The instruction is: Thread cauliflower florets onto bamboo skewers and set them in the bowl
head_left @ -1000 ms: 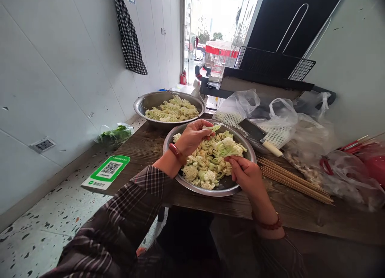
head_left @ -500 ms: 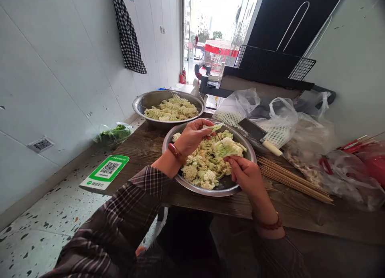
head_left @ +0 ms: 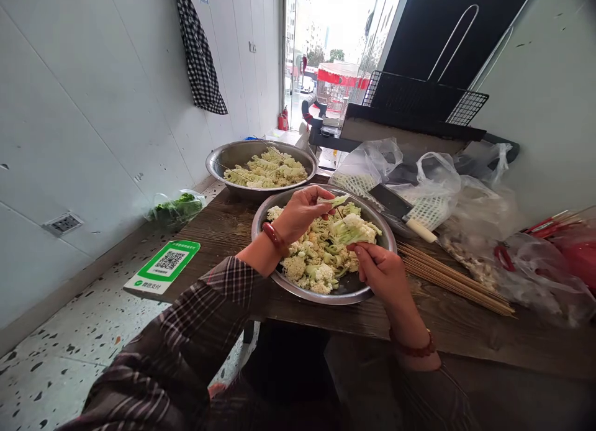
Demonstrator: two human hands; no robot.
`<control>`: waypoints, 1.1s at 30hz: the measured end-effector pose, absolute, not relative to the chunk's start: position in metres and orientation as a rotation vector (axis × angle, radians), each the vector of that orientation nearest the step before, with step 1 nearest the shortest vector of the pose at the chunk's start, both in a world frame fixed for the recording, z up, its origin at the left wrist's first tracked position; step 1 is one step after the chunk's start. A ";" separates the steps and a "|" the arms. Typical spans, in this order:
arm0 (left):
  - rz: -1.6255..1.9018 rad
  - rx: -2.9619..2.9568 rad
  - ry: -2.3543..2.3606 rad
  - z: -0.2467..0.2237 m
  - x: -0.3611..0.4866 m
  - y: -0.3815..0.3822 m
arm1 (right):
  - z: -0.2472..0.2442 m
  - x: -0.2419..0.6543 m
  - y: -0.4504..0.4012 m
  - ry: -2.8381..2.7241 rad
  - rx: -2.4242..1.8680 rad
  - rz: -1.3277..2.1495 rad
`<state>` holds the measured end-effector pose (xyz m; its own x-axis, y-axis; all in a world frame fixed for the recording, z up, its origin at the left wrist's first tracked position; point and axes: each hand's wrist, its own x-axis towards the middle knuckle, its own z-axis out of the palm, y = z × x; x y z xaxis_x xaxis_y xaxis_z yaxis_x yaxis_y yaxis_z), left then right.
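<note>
My left hand (head_left: 305, 215) is closed in a pinch on a small pale-green cauliflower piece (head_left: 336, 200), above the near metal basin (head_left: 321, 296). Lower and to the right, my right hand (head_left: 382, 269) grips a skewer of cauliflower (head_left: 354, 230) at its lower end; the fingers hide most of the stick. A thin dark tip points from it up toward the left hand's piece. I cannot tell whether the two touch. Loose cauliflower florets (head_left: 310, 269) fill the basin beneath both hands.
A second metal basin (head_left: 214, 164) with skewered cauliflower stands behind. To the right lie bamboo skewers (head_left: 459, 279), a cleaver (head_left: 421, 230) and plastic bags (head_left: 437, 170). A green QR-code card (head_left: 167, 266) sits at the table's left edge. Bagged greens (head_left: 177, 207) are beyond it.
My left hand has shifted very slightly right, with the cauliflower piece still pinched. The right hand and its skewer stay almost in place.
</note>
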<state>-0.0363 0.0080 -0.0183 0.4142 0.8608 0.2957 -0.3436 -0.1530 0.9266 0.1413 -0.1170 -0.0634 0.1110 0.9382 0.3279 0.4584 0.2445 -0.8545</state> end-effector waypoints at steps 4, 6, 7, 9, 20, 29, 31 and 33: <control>1.129 1.429 0.561 -0.021 -0.034 0.008 | -0.064 0.141 -0.117 -1.484 -1.381 0.594; 1.123 1.419 0.552 -0.022 -0.033 0.008 | -0.064 0.141 -0.116 -1.477 -1.374 0.596; 1.121 1.408 0.542 -0.021 -0.034 0.007 | -0.064 0.141 -0.116 -1.474 -1.369 0.596; 1.113 1.374 0.518 -0.020 -0.034 0.006 | -0.065 0.141 -0.116 -1.469 -1.364 0.592; 1.145 1.232 0.500 -0.019 -0.036 0.008 | -0.066 0.142 -0.117 -1.483 -1.380 0.581; 1.190 1.414 0.567 -0.020 -0.036 0.009 | -0.064 0.142 -0.118 -1.482 -1.397 0.569; 1.190 1.432 0.587 -0.019 -0.036 0.008 | -0.064 0.141 -0.118 -1.478 -1.398 0.565; 1.186 1.451 0.595 -0.018 -0.036 0.008 | -0.063 0.140 -0.118 -1.464 -1.394 0.567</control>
